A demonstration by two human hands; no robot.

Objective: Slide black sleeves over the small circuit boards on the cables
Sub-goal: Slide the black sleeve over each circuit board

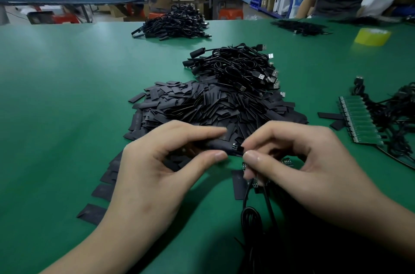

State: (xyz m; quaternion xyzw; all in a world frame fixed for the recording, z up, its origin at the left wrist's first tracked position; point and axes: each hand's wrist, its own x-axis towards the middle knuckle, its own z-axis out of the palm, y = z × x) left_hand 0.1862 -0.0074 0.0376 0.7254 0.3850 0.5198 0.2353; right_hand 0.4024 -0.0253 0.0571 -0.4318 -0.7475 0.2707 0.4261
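Lying apparently left-to-right, black sleeve (219,145) pinched between left hand (152,175), right hand (314,161).

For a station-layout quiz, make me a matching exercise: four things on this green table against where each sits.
1 tape roll
2 board row
3 sleeve pile
4 USB cable heap

a centre foreground, flat black pieces
b far back right, yellow
c right edge, green
d centre, just behind the sleeves

Pairs: 1-b, 2-c, 3-a, 4-d

Green tbl (67,94) w/ sleeve pile (202,107), cables (235,67)
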